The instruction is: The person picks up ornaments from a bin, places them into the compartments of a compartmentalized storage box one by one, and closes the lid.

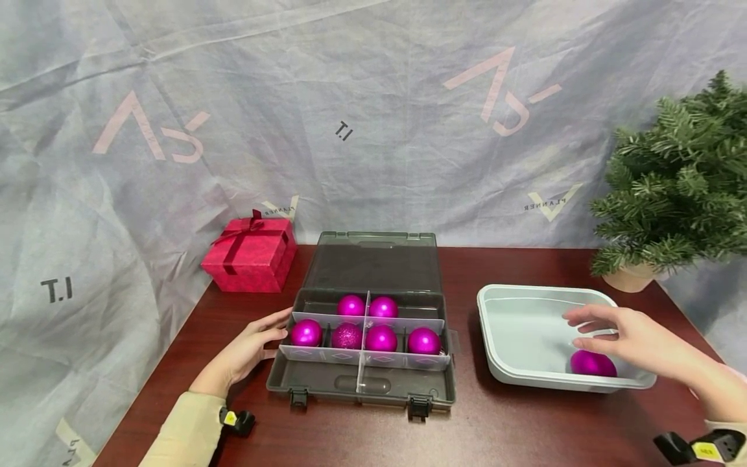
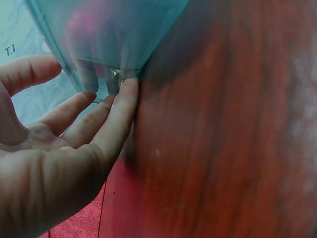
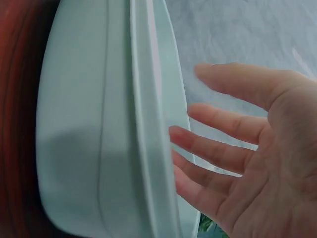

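Observation:
A dark translucent divided case (image 1: pixel 403 383) lies with its lid raised; several magenta balls (image 1: pixel 424 340) sit in its back and middle rows, and the front row holds none. My left hand (image 1: pixel 251 350) touches the case's left side with its fingertips, seen also against the case wall (image 2: pixel 148 29) in the left wrist view. Over the pale tub (image 1: pixel 487 350) hovers my right hand (image 1: pixel 636 337), fingers spread and slightly bent, holding nothing. Just under it, one magenta ball (image 1: pixel 592 364) lies in the tub's front right part. The right wrist view shows that hand (image 3: pixel 247 139) beside the tub's rim (image 3: pixel 148 124).
A red gift box (image 1: pixel 251 259) with a ribbon stands at the table's back left. A small green tree (image 1: pixel 688 188) in a pot stands at the back right. Grey printed cloth (image 1: pixel 373 162) hangs behind the dark red table (image 1: pixel 513 428).

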`<state>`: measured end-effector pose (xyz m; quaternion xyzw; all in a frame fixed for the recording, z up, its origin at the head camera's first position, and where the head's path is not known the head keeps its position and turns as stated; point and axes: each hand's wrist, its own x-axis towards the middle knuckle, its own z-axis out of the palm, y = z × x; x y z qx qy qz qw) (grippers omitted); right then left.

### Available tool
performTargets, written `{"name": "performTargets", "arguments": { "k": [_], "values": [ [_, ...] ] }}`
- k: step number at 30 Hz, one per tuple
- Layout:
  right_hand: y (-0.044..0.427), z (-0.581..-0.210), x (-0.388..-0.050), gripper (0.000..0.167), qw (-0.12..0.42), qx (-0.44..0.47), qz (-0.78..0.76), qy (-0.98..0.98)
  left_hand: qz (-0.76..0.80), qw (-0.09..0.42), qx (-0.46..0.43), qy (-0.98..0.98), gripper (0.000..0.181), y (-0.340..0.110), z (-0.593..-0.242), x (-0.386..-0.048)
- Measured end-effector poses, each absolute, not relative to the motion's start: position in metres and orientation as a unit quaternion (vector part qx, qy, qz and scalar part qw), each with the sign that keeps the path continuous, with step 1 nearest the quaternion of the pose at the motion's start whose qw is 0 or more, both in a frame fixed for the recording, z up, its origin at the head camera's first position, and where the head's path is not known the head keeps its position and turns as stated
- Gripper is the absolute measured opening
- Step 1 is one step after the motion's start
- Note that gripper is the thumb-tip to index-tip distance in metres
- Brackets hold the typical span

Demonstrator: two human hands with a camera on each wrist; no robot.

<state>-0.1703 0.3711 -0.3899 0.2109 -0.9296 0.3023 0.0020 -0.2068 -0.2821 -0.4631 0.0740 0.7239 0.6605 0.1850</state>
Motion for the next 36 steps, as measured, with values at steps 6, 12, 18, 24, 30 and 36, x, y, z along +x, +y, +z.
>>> {"name": "performTargets", "arguments": {
  "k": [6, 12, 18, 24, 30, 36],
  "values": [
    [0.381, -0.397, -0.168, 0.035, -0.038, 0.240, 0.278, -0.930, 0.661, 0.184, 0.073, 0.723, 0.066, -0.282, -0.464, -0.207],
    [0.386, -0.397, -0.170, 0.040, -0.078, 0.241, 0.228, -0.940, 0.662, 0.185, 0.069, 0.723, 0.066, -0.282, -0.464, -0.206],
    [0.386, -0.398, -0.172, 0.043, -0.064, 0.260, 0.151, -0.952, 0.666, 0.185, 0.071, 0.719, 0.066, -0.282, -0.462, -0.205],
    [0.383, -0.404, -0.173, 0.038, -0.033, 0.301, 0.127, -0.944, 0.670, 0.184, 0.064, 0.716, 0.067, -0.281, -0.461, -0.206],
    [0.379, -0.403, -0.175, 0.036, -0.041, 0.294, 0.109, -0.949, 0.671, 0.183, 0.061, 0.716, 0.067, -0.281, -0.461, -0.206],
    [0.372, -0.398, -0.175, 0.038, 0.001, 0.262, 0.099, -0.960, 0.669, 0.183, 0.060, 0.718, 0.066, -0.281, -0.461, -0.206]
  ]
}}
